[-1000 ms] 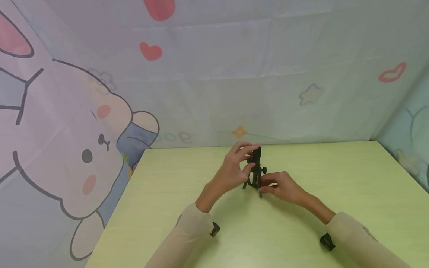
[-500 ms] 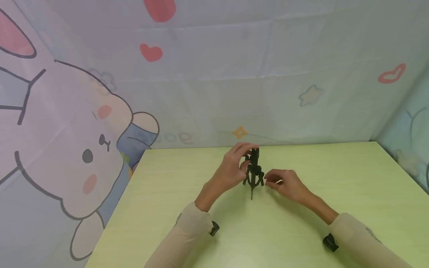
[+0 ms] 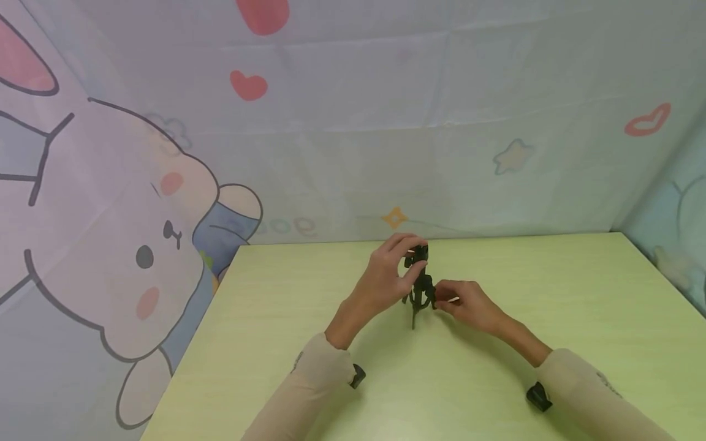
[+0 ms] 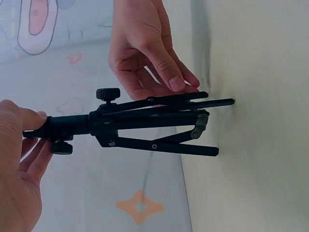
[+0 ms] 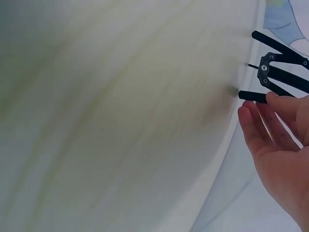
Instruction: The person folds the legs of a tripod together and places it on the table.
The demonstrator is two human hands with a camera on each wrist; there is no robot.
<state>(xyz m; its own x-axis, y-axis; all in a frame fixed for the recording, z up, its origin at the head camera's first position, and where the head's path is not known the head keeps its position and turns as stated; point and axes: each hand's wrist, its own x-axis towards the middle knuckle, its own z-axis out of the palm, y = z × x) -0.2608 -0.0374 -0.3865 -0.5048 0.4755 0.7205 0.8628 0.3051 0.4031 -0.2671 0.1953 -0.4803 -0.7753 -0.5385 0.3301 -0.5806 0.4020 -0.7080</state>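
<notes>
A small black tripod (image 3: pixel 421 285) stands upright near the back of the table, its legs only partly spread. My left hand (image 3: pixel 380 275) pinches its top between thumb and fingers; in the left wrist view this hand (image 4: pixel 19 159) holds the end of the centre column (image 4: pixel 72 124). From the right, my right hand (image 3: pixel 469 304) pinches one leg low down. That leg (image 5: pixel 252 96) lies between the thumb and fingers of my right hand (image 5: pixel 285 159) in the right wrist view. Two knobs stick out from the column, one of them a ridged knob (image 4: pixel 107 94).
The pale yellow-green table (image 3: pixel 441 380) ends close behind the tripod. A hanging cloth (image 3: pixel 353 153) with printed hearts and a rabbit rises at the back and left. Black wrist-camera parts (image 3: pixel 538 397) show below the sleeves.
The tripod has turned about its upright axis, so a leg now points toward the front. My right hand let go of a leg, drew back slightly, and now holds one again.
</notes>
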